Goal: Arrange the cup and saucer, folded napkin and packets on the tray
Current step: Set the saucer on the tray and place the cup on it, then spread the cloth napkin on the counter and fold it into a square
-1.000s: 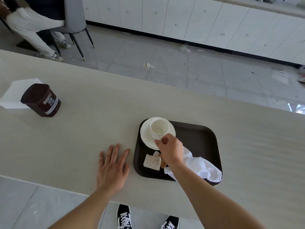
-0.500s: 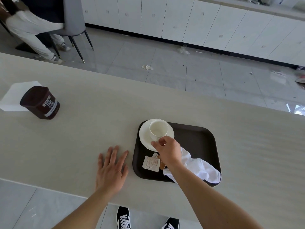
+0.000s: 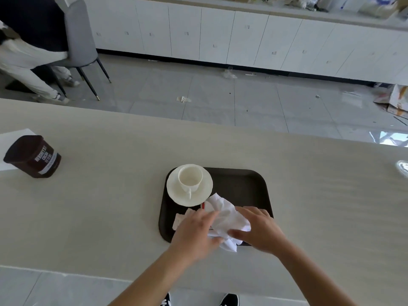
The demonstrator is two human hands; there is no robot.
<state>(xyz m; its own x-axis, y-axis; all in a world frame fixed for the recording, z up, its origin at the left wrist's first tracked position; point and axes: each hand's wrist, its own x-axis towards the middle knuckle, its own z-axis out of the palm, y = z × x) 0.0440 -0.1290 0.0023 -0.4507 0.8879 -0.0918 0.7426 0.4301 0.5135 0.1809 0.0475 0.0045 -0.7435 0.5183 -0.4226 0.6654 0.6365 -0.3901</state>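
A dark brown tray [image 3: 247, 186] lies on the pale counter. In its far left corner a white cup [image 3: 190, 178] stands upright on a white saucer [image 3: 176, 193], handle toward me. A crumpled white napkin [image 3: 227, 217] lies across the tray's near half. My left hand [image 3: 194, 233] and my right hand [image 3: 258, 228] both grip the napkin from either side. Pale packets [image 3: 181, 219] lie on the tray's near left, partly hidden under my left hand, with a red-marked packet [image 3: 203, 205] beside the saucer.
A brown cocoa tub [image 3: 33, 156] stands on a white sheet [image 3: 13, 135] at the counter's far left. Beyond the counter are a tiled floor, white cabinets [image 3: 242, 38], and a seated person on a grey chair [image 3: 79, 40] at the top left.
My right hand left the cup and went to the napkin. My left hand came off the counter onto the tray and took the napkin's other side. The napkin is bunched higher.
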